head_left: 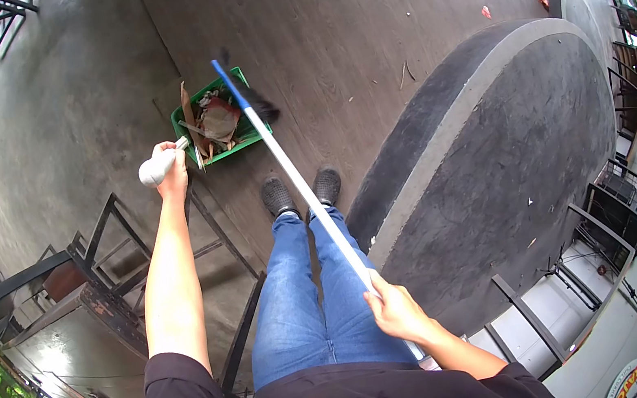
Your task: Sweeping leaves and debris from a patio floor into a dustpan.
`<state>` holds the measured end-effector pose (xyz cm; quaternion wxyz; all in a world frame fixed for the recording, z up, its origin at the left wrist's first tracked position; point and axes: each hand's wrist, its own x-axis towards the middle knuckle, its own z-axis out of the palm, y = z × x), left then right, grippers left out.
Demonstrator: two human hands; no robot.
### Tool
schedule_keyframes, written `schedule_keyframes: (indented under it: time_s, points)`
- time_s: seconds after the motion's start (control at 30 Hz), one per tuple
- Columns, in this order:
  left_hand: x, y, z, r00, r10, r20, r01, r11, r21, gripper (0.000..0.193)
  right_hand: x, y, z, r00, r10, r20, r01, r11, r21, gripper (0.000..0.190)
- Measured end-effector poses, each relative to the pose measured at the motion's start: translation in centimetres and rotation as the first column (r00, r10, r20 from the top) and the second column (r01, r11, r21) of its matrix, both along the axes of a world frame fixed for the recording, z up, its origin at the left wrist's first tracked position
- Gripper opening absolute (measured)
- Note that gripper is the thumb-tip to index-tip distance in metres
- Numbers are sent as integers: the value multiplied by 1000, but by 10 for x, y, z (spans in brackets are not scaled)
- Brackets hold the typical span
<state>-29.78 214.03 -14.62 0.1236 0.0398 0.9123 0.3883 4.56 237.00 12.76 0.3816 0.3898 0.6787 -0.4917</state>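
My left hand [169, 169] is closed around a thick whitish handle [156, 169] whose end points at a green dustpan [237, 149]. Whether that handle joins the dustpan cannot be made out. Inside the dustpan lie dry leaves [218, 118], brown scraps and bits of litter. My right hand [400, 310] grips the lower part of a white and blue broom pole [305, 191], which slants up and forward across my legs. Dark broom bristles [261, 102] show beside the dustpan's right side, partly behind the pole.
A raised dark platform with a curved grey edge [439, 137] fills the right. Twigs [402, 75] and a reddish scrap [486, 12] lie on the wood-patterned floor [324, 31]. Metal frames [128, 246] and a worn table [74, 340] stand at left. Black equipment [614, 192] sits far right.
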Motion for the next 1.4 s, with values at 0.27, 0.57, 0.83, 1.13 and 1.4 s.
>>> schedule_keyframes:
  time_s: [0.27, 0.57, 0.83, 1.13, 1.4]
  points:
    - [-5, -12, 2, 996, -47, 78, 48, 999, -21, 17, 7, 5, 44, 981, -193, 13, 194, 979, -56, 40]
    - [5, -19, 4, 996, -82, 34, 77, 989, 125, 19, 59, 63, 51, 997, 43, -65, -7, 884, 468, 37]
    - [28, 13, -5, 967, -91, 236, 41, 977, 210, 16, 88, 68, -14, 962, 246, 115, -268, 789, 552, 44]
    - [36, 21, -4, 984, -78, 162, 37, 970, 240, 15, 44, 1, 32, 985, -128, 118, 123, 991, 51, 44]
    - [35, 19, -6, 997, -75, 35, 64, 966, 251, 14, 92, -1, 37, 945, -325, -27, 325, 946, 1, 38]
